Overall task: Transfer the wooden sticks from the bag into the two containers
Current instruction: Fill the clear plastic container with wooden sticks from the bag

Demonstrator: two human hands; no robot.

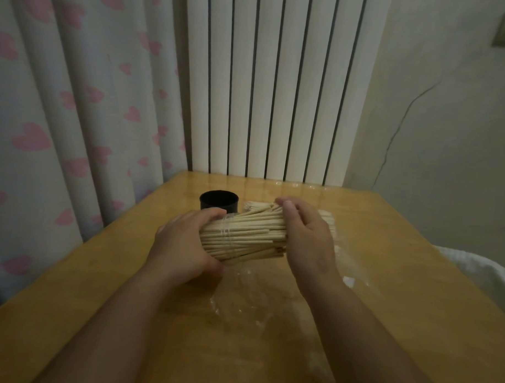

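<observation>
A thick bundle of pale wooden sticks [244,237] lies sideways above the table, bound by a thin clear band near its left end. My left hand [183,246] grips the bundle's left end, fingers curled over the top. My right hand [307,236] wraps around the right part of the bundle. More sticks [327,217] show behind my right hand. A clear plastic bag [241,300] lies flat on the table below the bundle. One black round container [219,201] stands open just behind the bundle, to the left. A second container is not in sight.
The wooden table [400,282] ends at a white radiator [277,92] at the back. A curtain with pink hearts [62,113] hangs along the left edge. White fabric [477,271] lies past the table's right edge.
</observation>
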